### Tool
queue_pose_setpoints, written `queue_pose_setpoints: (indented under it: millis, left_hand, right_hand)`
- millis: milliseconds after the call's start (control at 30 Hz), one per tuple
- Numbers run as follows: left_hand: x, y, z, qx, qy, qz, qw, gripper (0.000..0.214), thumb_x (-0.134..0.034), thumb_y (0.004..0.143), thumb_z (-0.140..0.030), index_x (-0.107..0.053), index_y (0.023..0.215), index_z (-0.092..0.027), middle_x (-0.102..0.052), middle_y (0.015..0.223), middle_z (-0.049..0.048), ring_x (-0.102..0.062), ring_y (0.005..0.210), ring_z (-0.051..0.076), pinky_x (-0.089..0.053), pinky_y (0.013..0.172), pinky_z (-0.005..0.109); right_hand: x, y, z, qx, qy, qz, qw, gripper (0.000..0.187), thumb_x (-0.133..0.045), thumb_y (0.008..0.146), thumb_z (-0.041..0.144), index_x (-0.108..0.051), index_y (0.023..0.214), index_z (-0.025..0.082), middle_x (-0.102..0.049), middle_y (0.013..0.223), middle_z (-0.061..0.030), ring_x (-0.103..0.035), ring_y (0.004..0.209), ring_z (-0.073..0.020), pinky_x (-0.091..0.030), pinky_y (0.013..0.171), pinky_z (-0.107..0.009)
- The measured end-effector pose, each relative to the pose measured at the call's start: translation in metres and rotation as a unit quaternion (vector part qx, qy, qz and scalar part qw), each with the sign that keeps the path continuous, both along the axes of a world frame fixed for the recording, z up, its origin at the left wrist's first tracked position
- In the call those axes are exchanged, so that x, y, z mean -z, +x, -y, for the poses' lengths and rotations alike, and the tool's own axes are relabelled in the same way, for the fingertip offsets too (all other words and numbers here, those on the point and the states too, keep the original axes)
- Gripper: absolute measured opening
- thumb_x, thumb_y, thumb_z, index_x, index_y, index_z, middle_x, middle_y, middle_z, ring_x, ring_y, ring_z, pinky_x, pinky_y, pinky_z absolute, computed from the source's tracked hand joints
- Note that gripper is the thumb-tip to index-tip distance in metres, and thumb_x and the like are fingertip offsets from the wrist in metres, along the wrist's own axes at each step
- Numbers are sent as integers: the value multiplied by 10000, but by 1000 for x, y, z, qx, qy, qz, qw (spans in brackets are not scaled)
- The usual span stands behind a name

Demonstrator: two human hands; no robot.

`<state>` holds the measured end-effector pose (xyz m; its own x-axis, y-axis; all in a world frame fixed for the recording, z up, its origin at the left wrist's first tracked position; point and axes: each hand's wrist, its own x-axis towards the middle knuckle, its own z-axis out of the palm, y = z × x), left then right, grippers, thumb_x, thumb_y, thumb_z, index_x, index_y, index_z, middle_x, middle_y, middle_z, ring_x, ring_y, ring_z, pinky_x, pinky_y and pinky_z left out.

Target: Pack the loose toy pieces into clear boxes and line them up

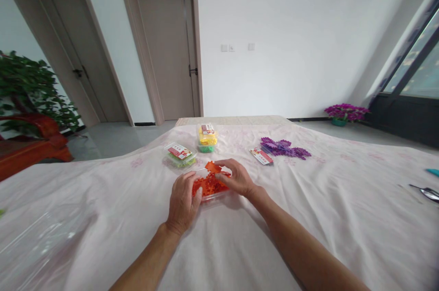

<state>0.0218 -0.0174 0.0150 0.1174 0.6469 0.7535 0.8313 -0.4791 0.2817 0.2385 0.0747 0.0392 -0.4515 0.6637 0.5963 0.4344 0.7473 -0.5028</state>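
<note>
In the middle of the bed-like covered surface sits a clear plastic box [218, 197] full of small orange pieces [207, 187] with notched edges. My left hand [182, 199] grips the box at its left side, thumb over the near rim. Above the far right part of the box, my right hand [240, 178] pinches a flat orange piece [213, 167] between thumb and fingers. Beyond my left hand lies a lidded box of light green pieces [181, 156] with a red and white label. Behind it, a box of yellow pieces [207, 134] rests on green ones.
Purple joined pieces [286, 148] lie at the right behind a printed label card [261, 156]. Clear plastic wrap [44, 240] spreads at the left. Scissors or a similar dark-handled tool [427, 192] lie at the right edge. A white patterned cloth [329, 218] with folds covers the surface.
</note>
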Motion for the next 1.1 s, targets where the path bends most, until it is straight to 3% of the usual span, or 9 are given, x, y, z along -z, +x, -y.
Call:
queue_pose_setpoints:
  millis: [100, 167, 267, 367, 467, 567, 700, 900, 1100]
  left_hand:
    - [0, -2, 1, 1, 17, -8, 1000, 395, -472, 944, -259, -491, 1329, -173, -522, 1374, 147, -458, 1315, 268, -382, 1100, 490]
    - [-1, -2, 1, 15, 12, -37, 999, 443, -481, 941, -266, -469, 1376, -180, -478, 1446, 148, -406, 1376, 281, -348, 1132, 505]
    - [0, -1, -2, 36, -15, -87, 995, 423, -490, 945, -284, -515, 1362, -222, -533, 1425, 108, -447, 1356, 279, -331, 1144, 519]
    - [1, 0, -6, 36, -44, -109, 992, 396, -503, 947, -318, -562, 1331, -246, -610, 1351, 84, -530, 1279, 267, -350, 1128, 519]
    - [0, 1, -8, 22, -55, -113, 992, 394, -518, 936, -331, -587, 1314, -245, -623, 1341, 88, -555, 1253, 276, -361, 1116, 528]
    - [-2, 2, -9, 17, -58, -116, 991, 394, -519, 933, -329, -599, 1308, -238, -624, 1344, 93, -569, 1236, 279, -388, 1098, 521]
    - [-2, -2, -9, 29, -72, -138, 987, 420, -497, 951, -341, -566, 1349, -227, -600, 1375, 99, -562, 1244, 275, -418, 1081, 501]
    - [2, -3, -3, 29, -29, -129, 991, 547, -513, 947, -367, -424, 1454, -182, -483, 1467, 169, -481, 1323, 296, -402, 1088, 525]
    - [3, -2, -1, 34, -10, -133, 990, 453, -563, 920, -349, -538, 1351, -210, -596, 1324, 123, -552, 1230, 271, -380, 1111, 526]
  right_hand:
    - [-6, -8, 7, -46, 13, 33, 998, 356, -671, 867, 414, -682, 1180, 246, -713, 1189, -60, -646, 1097, -246, -469, 988, -399]
    - [-3, -6, 1, -17, 13, 15, 1000, 309, -644, 887, 400, -694, 1148, 242, -713, 1187, -67, -648, 1099, -244, -472, 986, -400]
    - [7, 14, -18, 109, 14, -32, 993, 242, -584, 914, 342, -706, 1088, 227, -732, 1111, -71, -662, 1042, -234, -483, 962, -391]
    - [15, 45, -35, 254, 26, -2, 967, 264, -534, 907, 253, -698, 1107, 200, -721, 1128, -87, -631, 1076, -250, -441, 1001, -399]
    - [22, 76, -41, 381, -8, 89, 920, 351, -527, 878, 204, -672, 1198, 206, -675, 1237, -94, -559, 1166, -286, -393, 1016, -423]
    - [26, 98, -40, 460, -60, 157, 872, 398, -516, 882, 232, -648, 1256, 218, -622, 1316, -111, -499, 1202, -321, -387, 963, -437]
    - [28, 113, -40, 464, -121, 212, 851, 341, -513, 891, 330, -711, 1144, 215, -649, 1235, -131, -498, 1165, -335, -393, 899, -427]
    - [32, 113, -42, 424, -110, 209, 874, 303, -499, 906, 349, -764, 991, 228, -669, 1139, -109, -521, 1100, -284, -402, 864, -354]
    - [40, 109, -40, 425, -100, 183, 881, 309, -599, 848, 400, -756, 1031, 207, -649, 1142, -106, -504, 1118, -266, -387, 943, -329]
